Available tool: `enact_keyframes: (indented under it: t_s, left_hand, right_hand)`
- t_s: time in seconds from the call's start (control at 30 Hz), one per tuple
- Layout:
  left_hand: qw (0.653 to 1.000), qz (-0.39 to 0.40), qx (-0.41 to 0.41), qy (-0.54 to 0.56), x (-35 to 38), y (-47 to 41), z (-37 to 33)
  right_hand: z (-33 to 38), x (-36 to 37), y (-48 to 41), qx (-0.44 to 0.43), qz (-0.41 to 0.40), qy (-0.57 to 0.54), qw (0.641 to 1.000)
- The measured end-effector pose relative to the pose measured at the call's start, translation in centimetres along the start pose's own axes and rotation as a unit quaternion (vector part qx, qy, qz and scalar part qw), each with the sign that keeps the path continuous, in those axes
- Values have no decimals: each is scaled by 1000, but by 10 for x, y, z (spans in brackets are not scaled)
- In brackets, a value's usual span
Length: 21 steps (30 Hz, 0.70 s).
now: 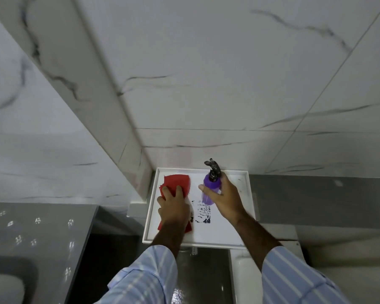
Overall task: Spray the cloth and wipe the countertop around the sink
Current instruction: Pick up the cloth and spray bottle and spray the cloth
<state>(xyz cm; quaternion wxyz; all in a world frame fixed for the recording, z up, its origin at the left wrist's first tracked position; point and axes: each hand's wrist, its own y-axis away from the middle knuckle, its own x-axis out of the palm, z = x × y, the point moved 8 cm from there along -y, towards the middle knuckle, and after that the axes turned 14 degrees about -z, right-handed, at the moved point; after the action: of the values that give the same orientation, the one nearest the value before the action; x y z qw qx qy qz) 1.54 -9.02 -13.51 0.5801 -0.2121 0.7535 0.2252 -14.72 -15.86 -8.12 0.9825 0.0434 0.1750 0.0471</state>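
Observation:
A red cloth (176,182) lies folded in the left half of a white tray (148,218). My left hand (173,206) rests on top of it, fingers closed over the fabric. A purple spray bottle (210,187) with a black trigger head stands in the tray's right half. My right hand (225,197) is wrapped around its body, thumb stretched across the front. Between the two hands a dark printed mark (201,212) shows on the tray floor.
The tray sits on a ledge in a corner of white marble-veined wall tiles (228,73). A grey countertop (37,233) runs at the lower left, with the rim of a white basin (2,288) at the bottom left edge. Dark floor shows below the tray.

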Motion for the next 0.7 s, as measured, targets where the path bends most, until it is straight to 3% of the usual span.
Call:
enact_keyframes:
  t_s: [0.1,0.17,0.2,0.23,0.33,0.37,0.43,0.53,0.7]
  left_hand:
    - [996,10,-27,86,-3,-13,6]
    - [974,36,-74,211,-7,-17,17]
    - [937,61,-120,323,-11,-15,21]
    - [873,90,-179,445,-18,-9,23]
    - [632,203,-297,686,-29,15,20]
    - [580,223,-308,720,-41,22,18]
    - [517,249,-297,764,-57,29,14]
    - [448,291,-278,798,-82,46,0]
    - [411,282,-290,817,-103,58,-2]
  right_hand:
    - [3,-12,0,27,-17,-37,999]
    - [10,-31,3,41,-59,-54,996]
    - [17,-41,4,40,-76,-58,995]
    - [24,-48,5,39,-81,-62,994]
    - [50,-56,9,30,-24,-46,998]
    - [61,-59,11,31,9,-29,999]
    - [80,-61,20,46,96,12,994]
    - [109,-55,50,67,233,58,969]
    - [135,-54,74,158,231,11,960]
